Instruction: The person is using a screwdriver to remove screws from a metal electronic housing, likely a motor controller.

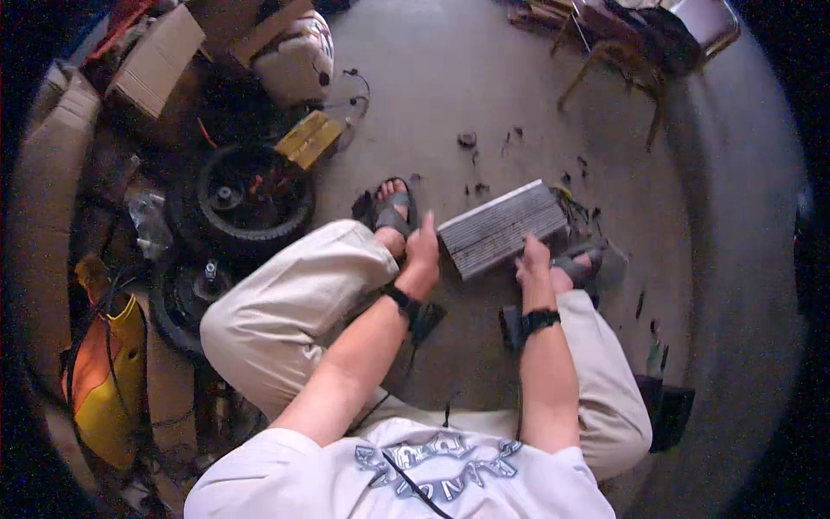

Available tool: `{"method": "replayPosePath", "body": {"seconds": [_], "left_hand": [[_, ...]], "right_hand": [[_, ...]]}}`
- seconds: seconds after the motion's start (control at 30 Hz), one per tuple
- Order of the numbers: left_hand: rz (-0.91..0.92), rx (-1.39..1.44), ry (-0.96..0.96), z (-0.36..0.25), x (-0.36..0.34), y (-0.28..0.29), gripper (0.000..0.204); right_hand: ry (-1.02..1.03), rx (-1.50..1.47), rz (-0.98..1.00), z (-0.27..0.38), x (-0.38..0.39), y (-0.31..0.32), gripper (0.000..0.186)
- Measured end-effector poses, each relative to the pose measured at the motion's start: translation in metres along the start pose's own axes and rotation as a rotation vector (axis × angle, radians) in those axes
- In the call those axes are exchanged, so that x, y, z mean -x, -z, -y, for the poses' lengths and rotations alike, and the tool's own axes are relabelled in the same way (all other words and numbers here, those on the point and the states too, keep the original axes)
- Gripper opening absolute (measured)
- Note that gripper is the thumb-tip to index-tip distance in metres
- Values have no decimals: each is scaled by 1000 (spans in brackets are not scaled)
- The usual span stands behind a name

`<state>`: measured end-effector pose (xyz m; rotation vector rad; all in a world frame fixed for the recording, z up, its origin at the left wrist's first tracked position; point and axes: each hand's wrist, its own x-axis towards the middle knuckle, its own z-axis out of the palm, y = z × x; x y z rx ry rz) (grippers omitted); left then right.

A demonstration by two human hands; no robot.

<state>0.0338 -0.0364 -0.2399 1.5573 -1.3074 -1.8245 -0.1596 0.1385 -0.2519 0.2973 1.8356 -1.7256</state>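
A silver finned metal box (506, 227) lies at a slant on the floor between my feet, with a bundle of thin wires (571, 206) at its right end. My left hand (421, 253) is just left of the box, apart from it, one finger or thumb pointing up. Motion blurs this hand and its other fingers are hidden. Over the near edge of the box is my right hand (533, 256), its fingers curled closed. What they hold, if anything, is hidden, and I cannot tell whether the hand touches the box.
Small dark scraps (468, 139) lie on the floor beyond the box. Black-tyred wheels (298, 212), a yellow box (309, 138) and cardboard (158, 60) crowd the left side. A chair (605, 54) stands at the far right. A yellow-orange panel (112, 389) leans at near left.
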Motion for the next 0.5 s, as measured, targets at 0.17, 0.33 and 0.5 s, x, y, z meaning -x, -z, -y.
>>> {"method": "replayPosePath", "body": {"seconds": [0.17, 0.33, 0.5], "left_hand": [[552, 732, 266, -68, 61, -2, 95], [776, 679, 114, -82, 91, -7, 110], [704, 56, -346, -63, 90, -24, 83]], "right_hand": [[331, 53, 3, 56, 42, -20, 38], [503, 285, 526, 103, 127, -39, 35], [630, 655, 543, 106, 168, -59, 46]]}}
